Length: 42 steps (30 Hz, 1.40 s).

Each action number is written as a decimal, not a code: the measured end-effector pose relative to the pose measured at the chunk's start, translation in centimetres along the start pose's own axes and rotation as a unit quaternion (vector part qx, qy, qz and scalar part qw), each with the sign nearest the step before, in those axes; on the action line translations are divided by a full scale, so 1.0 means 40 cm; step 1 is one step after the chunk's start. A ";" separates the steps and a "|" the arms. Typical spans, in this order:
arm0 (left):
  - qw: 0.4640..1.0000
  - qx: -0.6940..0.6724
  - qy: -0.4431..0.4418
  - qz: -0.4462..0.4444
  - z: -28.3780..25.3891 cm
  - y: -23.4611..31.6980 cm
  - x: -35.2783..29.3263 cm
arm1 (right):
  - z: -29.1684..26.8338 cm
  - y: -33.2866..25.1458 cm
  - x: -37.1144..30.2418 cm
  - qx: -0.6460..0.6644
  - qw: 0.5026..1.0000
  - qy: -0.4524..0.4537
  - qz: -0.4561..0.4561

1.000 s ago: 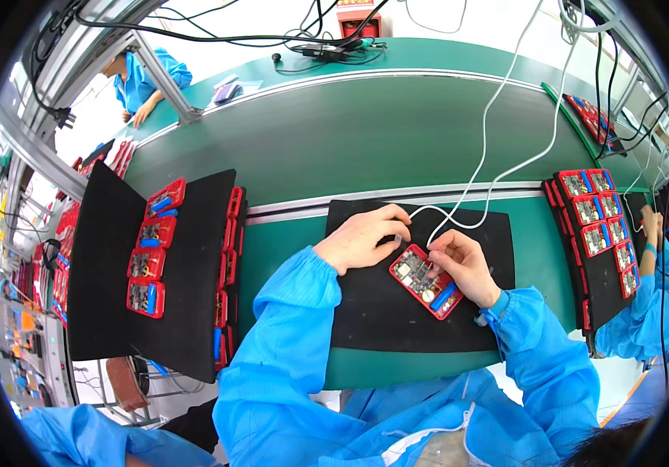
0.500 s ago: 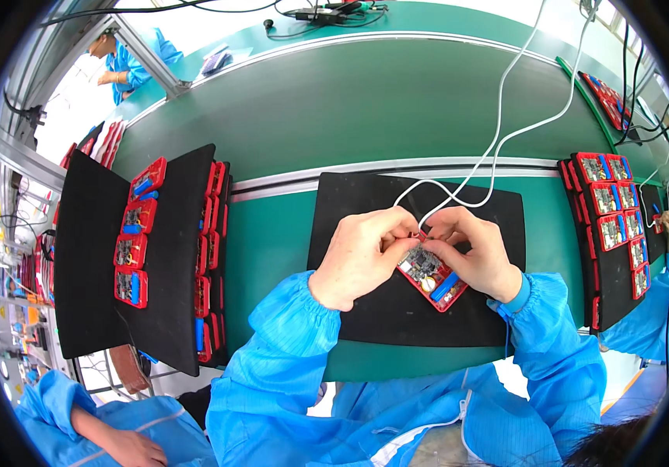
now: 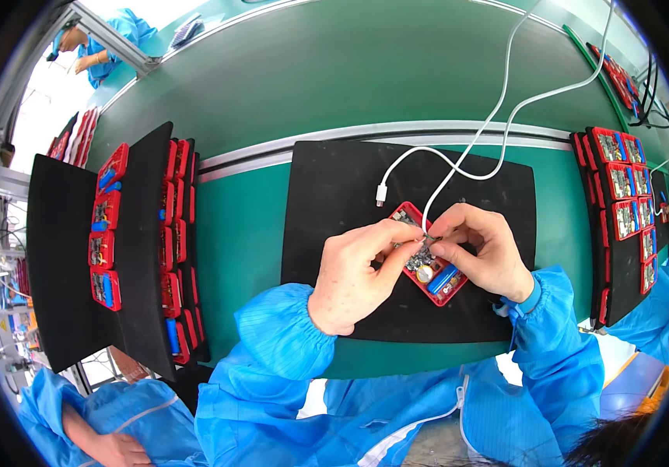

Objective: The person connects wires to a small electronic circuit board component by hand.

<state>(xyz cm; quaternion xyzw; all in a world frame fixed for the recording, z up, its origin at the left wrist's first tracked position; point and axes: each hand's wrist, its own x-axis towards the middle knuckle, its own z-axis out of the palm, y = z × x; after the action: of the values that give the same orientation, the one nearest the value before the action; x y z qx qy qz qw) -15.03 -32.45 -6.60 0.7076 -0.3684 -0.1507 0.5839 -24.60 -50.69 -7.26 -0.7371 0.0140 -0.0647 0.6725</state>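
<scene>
A red tray (image 3: 449,299) lies tilted on the black mat (image 3: 334,175) in front of me. It holds a circuit board (image 3: 408,217), a blue cylinder (image 3: 443,278) and a pale round part (image 3: 425,273). My left hand (image 3: 366,272) is pinched over the board's middle, its fingertips closed on something too small to make out. Opposite it, my right hand (image 3: 488,253) is pinched too, fingertips against the end of a white cable (image 3: 432,204). The tip of that cable is hidden between the fingers. A white plug (image 3: 381,194) on another cable end rests on the mat, apart from both hands.
Black boards with red trays stand at left (image 3: 105,233) and right (image 3: 626,219). Behind the mat, a metal rail (image 3: 249,159) crosses the green table (image 3: 241,257). A co-worker's sleeve (image 3: 117,412) shows at lower left; another person (image 3: 109,50) sits at far left.
The view has shifted. The white plug, hidden behind my left hand before, now shows on the mat. More of the tray's upper corner is uncovered. Both hands are still pinched together over the board.
</scene>
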 end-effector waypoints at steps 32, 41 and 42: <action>0.996 0.050 0.015 0.068 0.006 -0.018 0.022 | 0.011 0.006 0.021 -0.149 0.978 0.093 -0.111; 0.994 0.040 0.006 0.102 -0.001 -0.040 -0.027 | 0.036 -0.084 -0.015 -0.224 0.935 0.069 -0.265; 0.998 -0.007 -0.005 0.067 0.003 -0.048 -0.027 | 0.034 -0.128 -0.034 -0.201 0.956 0.080 -0.197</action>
<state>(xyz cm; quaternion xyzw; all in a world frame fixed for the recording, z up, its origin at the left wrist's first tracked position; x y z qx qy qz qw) -15.19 -31.68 -8.65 0.6763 -0.4170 -0.1173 0.5958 -26.12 -48.72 -2.38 -0.8376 -0.0650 -0.2507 0.4810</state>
